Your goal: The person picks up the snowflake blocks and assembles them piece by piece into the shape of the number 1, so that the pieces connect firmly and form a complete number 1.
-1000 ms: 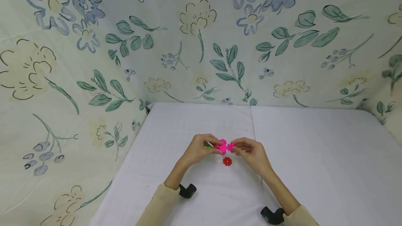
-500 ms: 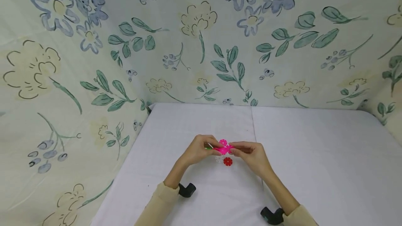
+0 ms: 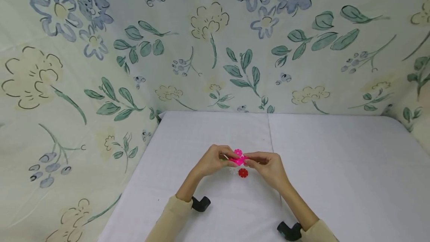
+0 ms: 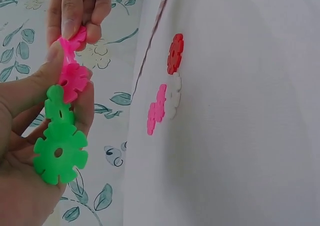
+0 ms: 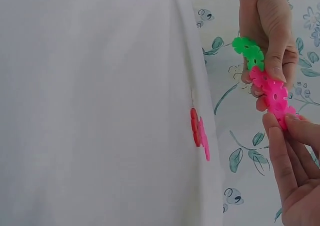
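Note:
My left hand (image 3: 215, 160) pinches a short chain of notched plastic snowflake discs. In the left wrist view two green discs (image 4: 60, 153) form the chain's near end, and pink discs (image 4: 75, 81) carry on from them. My right hand (image 3: 268, 165) pinches a pink disc at the other end, between thumb and fingers. That disc touches the chain; fingers partly cover the joint, so I cannot tell how deep it sits. On the table lie a red disc (image 3: 243, 173), a white disc (image 4: 173, 95) and pink pieces (image 4: 159, 104), close together.
A white cloth covers the table (image 3: 336, 167), with a crease running front to back. Behind and to the left hangs a flower-patterned curtain (image 3: 215, 77). Black wrist mounts (image 3: 201, 204) sit on both forearms.
My right hand has moved slightly left, bringing its pink disc from a small gap into contact with the chain. The left hand has barely moved, and the loose discs stay put.

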The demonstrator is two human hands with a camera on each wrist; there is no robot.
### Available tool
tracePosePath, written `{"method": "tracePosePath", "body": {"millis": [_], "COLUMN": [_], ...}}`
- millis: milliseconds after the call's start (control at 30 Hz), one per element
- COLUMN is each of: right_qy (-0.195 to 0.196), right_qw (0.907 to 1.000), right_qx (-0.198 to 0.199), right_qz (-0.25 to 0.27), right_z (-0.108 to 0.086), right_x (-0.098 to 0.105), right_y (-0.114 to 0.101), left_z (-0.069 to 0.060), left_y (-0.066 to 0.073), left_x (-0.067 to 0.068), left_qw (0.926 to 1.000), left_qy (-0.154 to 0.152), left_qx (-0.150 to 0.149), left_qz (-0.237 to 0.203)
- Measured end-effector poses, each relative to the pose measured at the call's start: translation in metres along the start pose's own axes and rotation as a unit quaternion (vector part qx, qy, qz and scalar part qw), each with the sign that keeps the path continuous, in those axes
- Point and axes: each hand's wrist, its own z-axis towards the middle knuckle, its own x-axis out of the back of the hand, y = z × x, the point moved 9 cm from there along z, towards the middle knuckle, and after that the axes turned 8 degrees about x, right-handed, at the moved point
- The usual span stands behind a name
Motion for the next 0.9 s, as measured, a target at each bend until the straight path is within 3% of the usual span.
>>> {"method": "tracePosePath", "body": {"millis": [133, 267, 600, 767, 900], "right_qy": [-0.013, -0.011, 0.027, 0.017, 0.003], "right_qw": [0.9996, 0.9987, 0.9843, 0.9818, 0.9814], "right_qx": [-0.019, -0.045, -0.156, -0.169, -0.165], "right_qz": [0.019, 0.022, 0.077, 0.085, 0.098], "right_z": [0.0, -0.001, -0.005, -0.007, -0.008], "right_x": [-0.004, -0.004, -0.005, -0.009, -0.013], "right_y": [0.008, 0.014, 0.025, 0.026, 0.028], "left_z": [-0.001, -0.003, -0.005, -0.004, -0.005], "left_y": [-0.005, -0.005, 0.006, 0.005, 0.001], "left_x": [-0.001, -0.001, -0.006, -0.004, -0.003], "left_qw": [0.9996, 0.9985, 0.9924, 0.9889, 0.9914], "left_qy": [-0.008, -0.006, 0.083, 0.117, 0.114], "left_qx": [0.025, 0.026, -0.027, -0.028, -0.018], "left_qz": [0.014, 0.049, 0.087, 0.087, 0.062]}}
